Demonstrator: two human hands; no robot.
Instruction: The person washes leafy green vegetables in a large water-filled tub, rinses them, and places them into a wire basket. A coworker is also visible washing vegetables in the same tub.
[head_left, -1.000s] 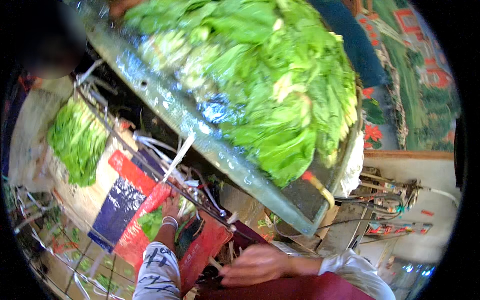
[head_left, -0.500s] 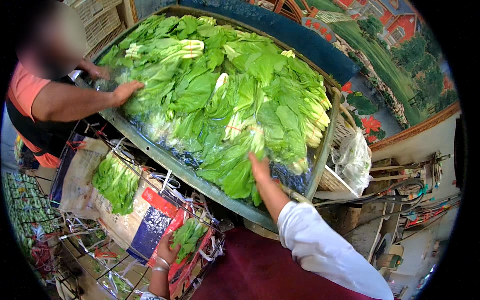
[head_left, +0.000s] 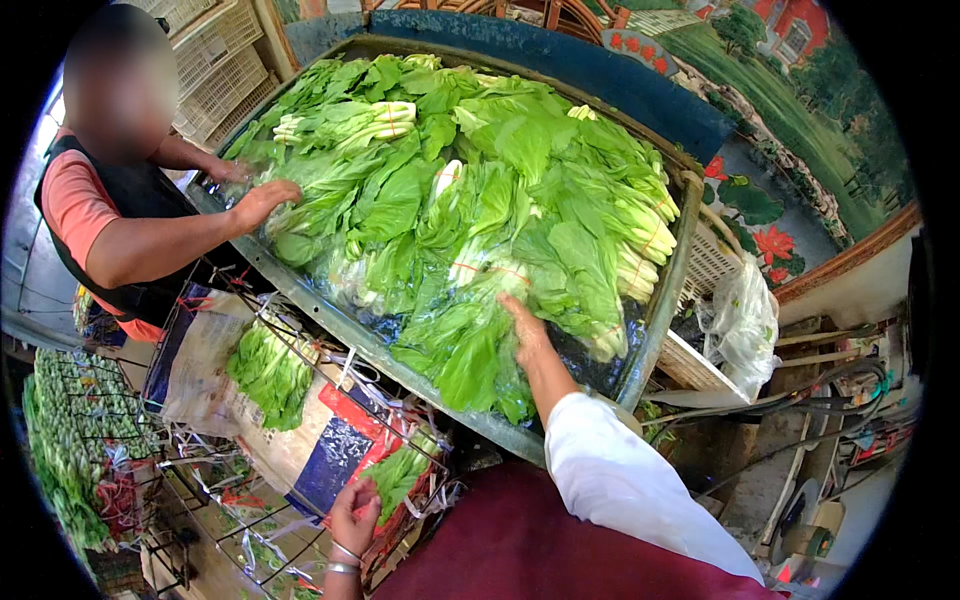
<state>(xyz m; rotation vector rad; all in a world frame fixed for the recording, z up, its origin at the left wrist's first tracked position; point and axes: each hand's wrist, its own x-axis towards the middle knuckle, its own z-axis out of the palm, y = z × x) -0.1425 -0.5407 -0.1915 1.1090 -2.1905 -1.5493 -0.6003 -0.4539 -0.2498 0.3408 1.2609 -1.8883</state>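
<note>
A big metal-rimmed trough (head_left: 300,300) holds water and many bundles of leafy greens with pale stems, some tied with red bands. At the trough's near side my right hand (head_left: 528,335) is closed on the stem end of a bundle of leafy greens (head_left: 470,350), whose leaves spread in the water toward me. Part of that hand's fingers is hidden by the greens. Lower left, my left hand (head_left: 355,518) is loosely curled, fingers apart, beside a small bunch of greens (head_left: 400,474) lying on a rack covered with sacking. Nothing shows in its grasp.
Across the trough's left end, a co-worker's hands (head_left: 265,203) reach into the greens. Another bunch (head_left: 272,370) lies on the sacking (head_left: 205,370). Stacked greens (head_left: 85,440) stand far left. A white crate (head_left: 690,365), a plastic bag (head_left: 745,325) and hoses (head_left: 800,395) are at right.
The view has shifted, moving the scene rightward and down. My left hand has drawn slightly back from the small bunch and loosened. My right hand stays on its bundle, which sits a little lower in the water.
</note>
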